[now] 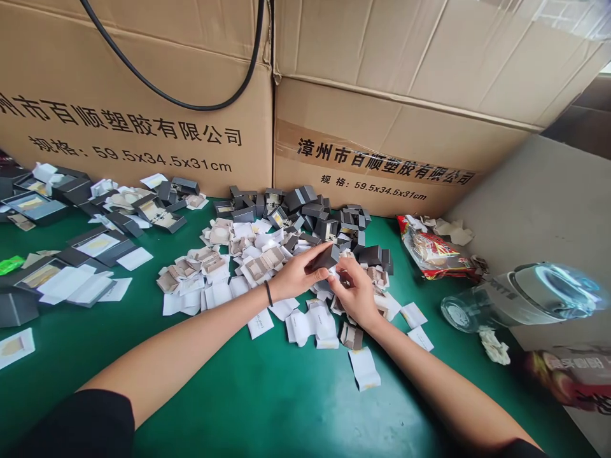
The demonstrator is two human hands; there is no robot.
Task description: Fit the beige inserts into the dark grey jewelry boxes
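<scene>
A small dark grey box (327, 257) is in my left hand (300, 275), with the fingers behind it and the thumb along its near side. My right hand (354, 291) meets the box from the right, its thumb and fingers pinched together at the near edge. A bit of white shows between those fingertips, too small to name. Under and around both hands lie white paper slips (325, 323) and greyish-brown folded card inserts (261, 264). Just beyond the hands is a heap of similar dark boxes (300, 198), several of them open.
Two large cartons (143, 76) stand along the back, with a black cable (191, 107) hanging before the left one. More dark boxes (100, 245) are at left. A red snack packet (432, 251), a clear bottle lying on its side (496, 296) and crumpled tissue (494, 347) are at right.
</scene>
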